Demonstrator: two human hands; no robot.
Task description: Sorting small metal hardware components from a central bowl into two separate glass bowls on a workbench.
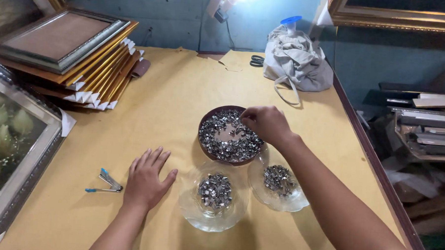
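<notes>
Yellow tabletop (pixel 184 99): your right hand (pixel 267 122) pinches metal clips (pixel 227 140) in the brown bowl (pixel 205 120), left hand (pixel 145 179) flat, fingers spread.

From my seat, the dish of metal clips (pixel 228 136) sits at centre of the surface (pixel 174 103). Two glass bowls (pixel 213 196) (pixel 278 187) lie at its 6 and 4 o'clock. The stapler (pixel 107 181) is at 8 o'clock, stacked frames (pixel 72 55) at 10, the bag (pixel 296 61) at 1.
</notes>
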